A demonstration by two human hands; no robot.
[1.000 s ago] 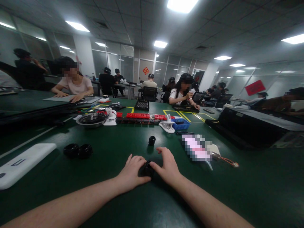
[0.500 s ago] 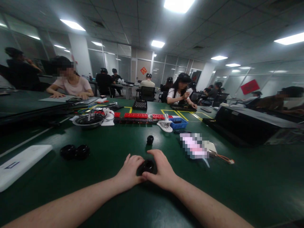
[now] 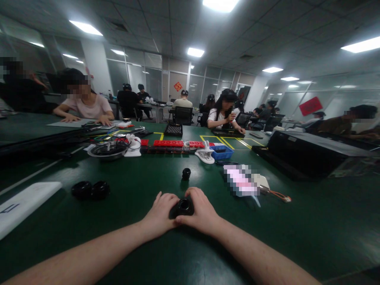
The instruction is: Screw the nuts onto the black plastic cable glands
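Between my hands on the green table is a glossy black round part with a hole in its top [image 3: 184, 204]. My left hand [image 3: 162, 209] grips its left side, thumb and fingers closed against it. Curved about the right side, my right hand [image 3: 203, 208] has its thumb at the near edge and its fingers at the far edge. My palms and fingers hide much of the part. A smaller black round piece [image 3: 186, 173] stands just beyond my fingers. Off to the left, two more black round parts [image 3: 90, 190] sit side by side.
A white slab [image 3: 28, 208] lies at the left. Farther back are a metal bowl [image 3: 108, 153], a white clip [image 3: 205, 153], a red power strip [image 3: 168, 143] and a blue basket [image 3: 222, 153]. A large black box [image 3: 308, 154] stands at the right. Other people sit around the room.
My right hand's fingers have closed in around the black part; before, they were spread farther from it. The view has shifted slightly. My left hand keeps its grip.
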